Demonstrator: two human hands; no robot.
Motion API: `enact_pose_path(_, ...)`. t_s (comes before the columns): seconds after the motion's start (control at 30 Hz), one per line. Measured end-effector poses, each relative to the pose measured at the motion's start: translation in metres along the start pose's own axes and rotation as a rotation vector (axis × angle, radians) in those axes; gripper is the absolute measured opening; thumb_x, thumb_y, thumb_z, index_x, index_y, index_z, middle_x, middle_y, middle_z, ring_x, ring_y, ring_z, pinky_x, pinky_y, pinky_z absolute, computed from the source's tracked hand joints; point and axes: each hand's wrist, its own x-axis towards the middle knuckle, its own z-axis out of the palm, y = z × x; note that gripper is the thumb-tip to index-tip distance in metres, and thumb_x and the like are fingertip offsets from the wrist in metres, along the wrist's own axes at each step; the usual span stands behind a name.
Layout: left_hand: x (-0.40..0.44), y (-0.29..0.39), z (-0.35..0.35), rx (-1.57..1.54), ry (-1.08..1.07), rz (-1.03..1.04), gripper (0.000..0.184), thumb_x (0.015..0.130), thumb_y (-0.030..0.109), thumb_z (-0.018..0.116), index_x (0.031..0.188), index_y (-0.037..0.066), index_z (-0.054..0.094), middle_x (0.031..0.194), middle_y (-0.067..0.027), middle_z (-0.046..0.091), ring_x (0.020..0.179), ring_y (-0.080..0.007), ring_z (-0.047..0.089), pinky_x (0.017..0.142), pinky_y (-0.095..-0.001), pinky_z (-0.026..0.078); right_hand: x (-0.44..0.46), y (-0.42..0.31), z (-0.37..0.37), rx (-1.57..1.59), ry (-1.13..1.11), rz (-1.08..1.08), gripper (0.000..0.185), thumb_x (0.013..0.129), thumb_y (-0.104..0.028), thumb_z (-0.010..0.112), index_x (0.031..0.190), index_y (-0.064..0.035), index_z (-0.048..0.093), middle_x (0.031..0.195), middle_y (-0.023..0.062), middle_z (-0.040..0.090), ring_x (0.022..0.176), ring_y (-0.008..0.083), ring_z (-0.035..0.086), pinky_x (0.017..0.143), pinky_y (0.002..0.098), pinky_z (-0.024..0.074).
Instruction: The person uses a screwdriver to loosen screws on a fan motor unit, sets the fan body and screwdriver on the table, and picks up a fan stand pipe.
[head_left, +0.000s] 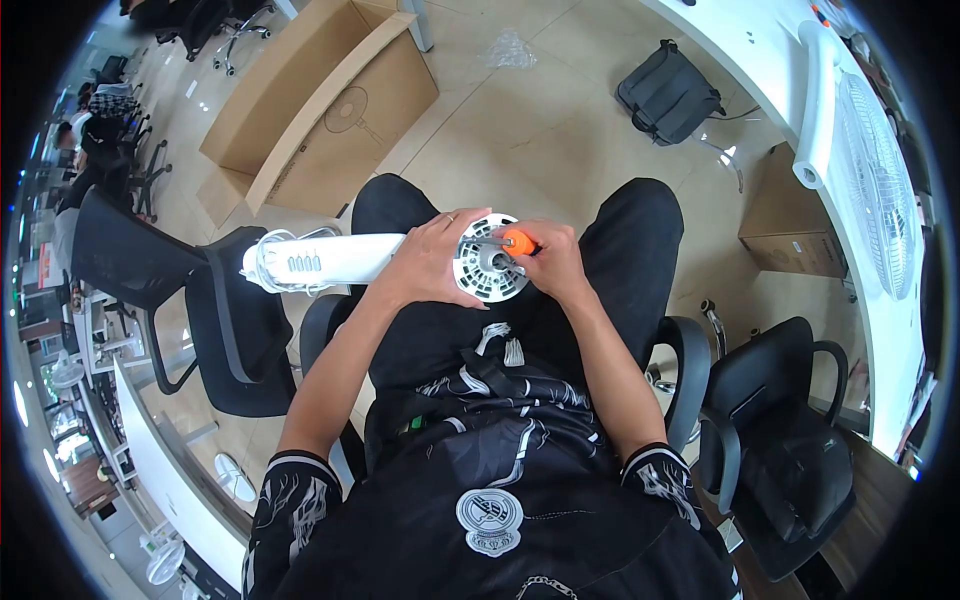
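Note:
A white fan body (350,262) lies sideways across my lap. At its right end is a round, slotted housing (482,284) that faces up, with a grey hub in its middle. My left hand (430,258) wraps around the body just beside this housing, thumb and fingers along its rim. In my right hand (556,262) is a screwdriver with an orange handle (519,242). Its metal shaft points left across the slotted face, near the hub. Whether the tip sits in a screw is too small to tell.
An opened cardboard box (350,140) with a fan printed on it stands ahead on the left. A backpack (668,92) rests on the floor. On the white desk (770,60) at right lie a white tube (815,120) and a fan grille (875,180). Black chairs (235,320) flank me.

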Motion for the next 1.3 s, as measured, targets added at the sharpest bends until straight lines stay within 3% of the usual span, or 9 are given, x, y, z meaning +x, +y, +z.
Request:
enact_pose_path(0.13, 0.007, -0.009, -0.003, 0.000, 0.019, 0.025, 0.121, 0.047, 0.040, 0.102, 0.151, 0.011, 0.048, 0.138, -0.0149, 0.064, 0.124, -0.0398, 0.065, 0.103, -0.0484, 0.055, 0.012, 0.006, -0.003, -0.062, -0.017, -0.100, 0.042, 0.065, 0.003, 0.083, 0.106, -0.0074, 0.082, 0.080, 0.0135, 0.073, 0.068, 0.0289, 0.067, 0.065, 0.0377, 0.0526)
enact_pose_path(0.23, 0.010, -0.012, -0.002, -0.038, 0.027, 0.041, 0.122, 0.046, 0.042, 0.102, 0.151, 0.011, 0.048, 0.135, -0.0165, 0.065, 0.119, -0.0403, 0.066, 0.101, -0.0486, 0.055, 0.016, 0.007, -0.005, -0.107, -0.019, -0.167, 0.045, 0.065, 0.005, 0.078, 0.106, -0.0109, 0.082, 0.077, 0.0132, 0.071, 0.068, 0.0319, 0.067, 0.063, 0.0415, 0.0527)
enact_pose_path(0.33, 0.011, -0.013, -0.003, -0.046, 0.051, 0.059, 0.121, 0.047, 0.039, 0.103, 0.152, 0.010, 0.049, 0.135, -0.0122, 0.066, 0.119, -0.0360, 0.066, 0.103, -0.0448, 0.054, 0.018, 0.004, -0.005, -0.164, -0.004, -0.208, 0.048, 0.064, 0.005, 0.077, 0.108, -0.0122, 0.082, 0.074, 0.0128, 0.069, 0.065, 0.0313, 0.065, 0.061, 0.0418, 0.0516)
enact_pose_path(0.5, 0.010, -0.018, 0.000, -0.015, 0.056, 0.070, 0.121, 0.048, 0.041, 0.103, 0.152, 0.009, 0.050, 0.136, -0.0145, 0.066, 0.120, -0.0377, 0.066, 0.104, -0.0449, 0.054, 0.020, 0.004, -0.003, -0.180, 0.014, -0.230, 0.054, 0.064, 0.006, 0.077, 0.113, -0.0144, 0.082, 0.075, 0.0125, 0.071, 0.064, 0.0303, 0.066, 0.061, 0.0405, 0.0517)
enact_pose_path(0.73, 0.009, -0.018, -0.001, -0.026, 0.055, 0.087, 0.122, 0.049, 0.042, 0.103, 0.153, 0.009, 0.048, 0.139, -0.0142, 0.064, 0.121, -0.0381, 0.066, 0.105, -0.0457, 0.053, 0.022, 0.005, -0.007, -0.136, -0.028, -0.205, 0.053, 0.065, 0.005, 0.078, 0.114, -0.0141, 0.082, 0.079, 0.0138, 0.073, 0.067, 0.0314, 0.068, 0.064, 0.0404, 0.0536)
enact_pose_path(0.8, 0.009, -0.017, -0.001, -0.004, 0.003, 0.017, 0.123, 0.049, 0.044, 0.102, 0.153, 0.009, 0.047, 0.140, -0.0139, 0.063, 0.121, -0.0382, 0.066, 0.105, -0.0463, 0.053, 0.022, 0.004, -0.010, -0.163, -0.099, -0.115, 0.046, 0.068, -0.001, 0.087, 0.112, -0.0093, 0.083, 0.091, 0.0148, 0.079, 0.072, 0.0307, 0.071, 0.069, 0.0369, 0.0561)
enact_pose_path(0.87, 0.010, -0.016, -0.001, -0.008, 0.002, 0.009, 0.125, 0.047, 0.046, 0.102, 0.153, 0.011, 0.046, 0.135, -0.0165, 0.064, 0.122, -0.0399, 0.064, 0.106, -0.0489, 0.053, 0.024, 0.004, -0.012, -0.139, -0.104, -0.079, 0.044, 0.069, -0.001, 0.087, 0.112, -0.0084, 0.083, 0.091, 0.0153, 0.079, 0.073, 0.0303, 0.072, 0.070, 0.0364, 0.0566)
enact_pose_path(1.0, 0.010, -0.016, -0.002, 0.025, -0.009, 0.003, 0.124, 0.049, 0.047, 0.101, 0.153, 0.008, 0.046, 0.141, -0.0152, 0.063, 0.123, -0.0389, 0.064, 0.107, -0.0463, 0.052, 0.024, 0.005, -0.012, -0.071, -0.119, 0.058, 0.037, 0.075, -0.002, 0.088, 0.112, -0.0058, 0.083, 0.093, 0.0167, 0.080, 0.077, 0.0283, 0.075, 0.074, 0.0351, 0.0584)
enact_pose_path(1.3, 0.013, -0.016, -0.002, 0.020, -0.015, 0.008, 0.123, 0.050, 0.049, 0.101, 0.153, 0.008, 0.046, 0.136, -0.0176, 0.064, 0.123, -0.0393, 0.064, 0.106, -0.0477, 0.053, 0.024, 0.003, -0.007, -0.023, -0.064, 0.070, 0.030, 0.079, -0.005, 0.088, 0.109, -0.0053, 0.083, 0.095, 0.0146, 0.080, 0.082, 0.0258, 0.076, 0.077, 0.0344, 0.0590)
